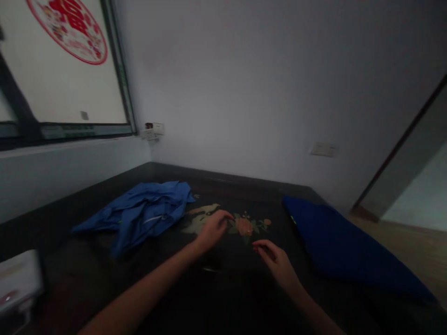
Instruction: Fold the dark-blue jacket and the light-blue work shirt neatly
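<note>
Dim, underexposed view with muted colours. The palest area is the window (66,90) beyond the tabletop's (240,186) left edge; the wall (237,88) behind the far edge is dull grey. The near edge sinks into near-black shadow. Wide-angle distortion slants lines at both sides. Toward the near left corner, a white thing (21,277) is blurred; the left hand (212,230) looks slightly soft.
</note>
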A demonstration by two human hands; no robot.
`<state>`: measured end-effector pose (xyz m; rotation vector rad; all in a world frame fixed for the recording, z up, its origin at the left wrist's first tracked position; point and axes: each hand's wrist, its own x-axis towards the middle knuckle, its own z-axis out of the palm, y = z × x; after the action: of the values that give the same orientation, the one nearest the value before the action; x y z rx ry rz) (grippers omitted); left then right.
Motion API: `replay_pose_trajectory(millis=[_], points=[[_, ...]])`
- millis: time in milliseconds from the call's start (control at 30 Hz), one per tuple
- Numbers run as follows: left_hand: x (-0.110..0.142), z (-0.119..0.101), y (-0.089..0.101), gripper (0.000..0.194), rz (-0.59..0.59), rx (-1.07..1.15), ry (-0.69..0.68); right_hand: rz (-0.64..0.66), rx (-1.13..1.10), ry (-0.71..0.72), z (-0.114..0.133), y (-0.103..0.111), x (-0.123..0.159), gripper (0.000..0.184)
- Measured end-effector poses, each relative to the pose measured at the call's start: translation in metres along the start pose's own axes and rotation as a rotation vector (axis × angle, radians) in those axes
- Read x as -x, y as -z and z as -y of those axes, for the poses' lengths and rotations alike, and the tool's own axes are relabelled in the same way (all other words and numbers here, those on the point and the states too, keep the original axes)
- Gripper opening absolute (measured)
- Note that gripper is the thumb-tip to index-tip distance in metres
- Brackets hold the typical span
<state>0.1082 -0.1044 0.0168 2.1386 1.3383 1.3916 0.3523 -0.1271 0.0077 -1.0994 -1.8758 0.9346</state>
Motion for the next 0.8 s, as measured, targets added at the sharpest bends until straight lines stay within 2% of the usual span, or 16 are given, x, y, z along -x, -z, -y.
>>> replay_pose_trajectory(millis=[133,200,267,333,433,567,700,800], points=[[0.027,0.045,0.125,0.03,-0.24,-0.347,0.111,0.152,-0.072,0.141,0.018,-0.07,-0.046,0.024],[0.043,0.064,0.177,0.034,-0.342,-0.554,0.278,0.176,-0.119,0.209,0.025,-0.109,-0.075,0.028],[0.06,0.08,0.217,0.04,-0.399,-0.701,0.462,0.153,-0.132,0.258,0.03,-0.149,-0.103,0.034],[0.075,0.095,0.244,0.045,-0.431,-0.767,0.594,0.096,-0.097,0.257,0.034,-0.185,-0.128,0.038],[0.09,0.117,0.262,0.048,-0.432,-0.805,0.771,0.058,-0.082,0.24,0.042,-0.232,-0.156,0.047],[0.093,0.149,0.261,0.058,-0.382,-0.795,0.992,0.014,-0.068,0.178,0.049,-0.277,-0.177,0.065],[0.09,0.172,0.249,0.076,-0.319,-0.775,1.106,-0.022,-0.047,0.113,0.047,-0.299,-0.193,0.078],[0.093,0.178,0.238,0.076,-0.264,-0.798,1.046,-0.014,-0.04,0.109,0.041,-0.304,-0.2,0.085]])
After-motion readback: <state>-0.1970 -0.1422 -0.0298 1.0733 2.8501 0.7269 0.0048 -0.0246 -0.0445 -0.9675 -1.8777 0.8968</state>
